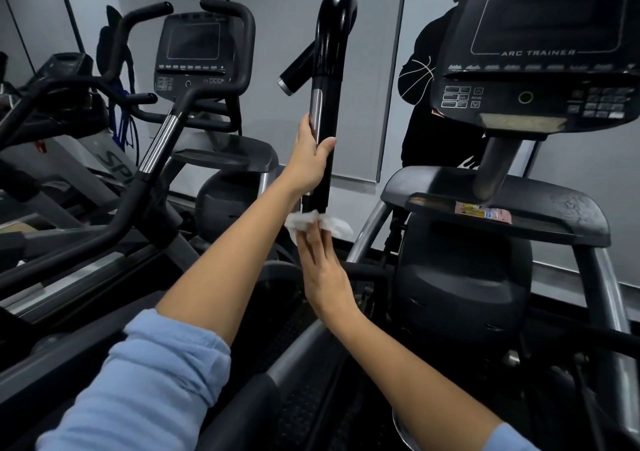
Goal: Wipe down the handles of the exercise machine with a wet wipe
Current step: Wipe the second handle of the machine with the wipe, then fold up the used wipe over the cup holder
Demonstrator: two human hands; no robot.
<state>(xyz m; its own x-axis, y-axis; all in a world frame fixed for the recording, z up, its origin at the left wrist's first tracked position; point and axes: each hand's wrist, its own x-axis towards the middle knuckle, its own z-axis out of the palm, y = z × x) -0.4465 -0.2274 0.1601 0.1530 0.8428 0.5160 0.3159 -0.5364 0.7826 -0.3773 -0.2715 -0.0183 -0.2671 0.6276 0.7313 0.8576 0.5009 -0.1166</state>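
Observation:
A tall black upright handle [331, 69] of the exercise machine rises in the middle of the view, curving over at its top. My left hand [310, 154] grips its shaft about halfway up, thumb on the right side. Just below, at the handle's lower end, my right hand [320, 263] holds a crumpled white wet wipe [313, 223] against the shaft with its fingers wrapped round the wipe. The handle's base is hidden behind the wipe and my right hand.
The machine's console [540, 45] and its tray [495, 204] with a small packet [483, 210] sit at the right. A second machine with black handles [145, 111] stands at the left. A dark-clothed figure [436, 104] shows on the mirrored wall.

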